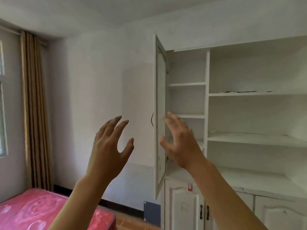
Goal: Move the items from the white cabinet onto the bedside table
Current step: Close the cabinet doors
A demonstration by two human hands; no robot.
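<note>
The white cabinet point(207, 113) fills the right half of the view. Its tall narrow door point(159, 113) stands swung open toward me, dark handle on its outer edge. My right hand point(180, 141) is raised just inside that door, fingers spread and holding nothing, in front of the narrow shelf column. My left hand point(109, 146) is lifted left of the door, fingers loosely spread and empty, with bare wall behind it. The narrow shelves look bare where visible. A few flat dark items point(245, 91) lie on the wide upper shelf. No bedside table is in view.
Lower cabinet doors point(182, 206) with dark handles sit below, a red tag point(190, 186) above them. A bed with a pink mattress point(33, 211) is at the bottom left. Striped curtains point(35, 105) and a window lie on the left. A dark panel point(152, 211) leans by the cabinet base.
</note>
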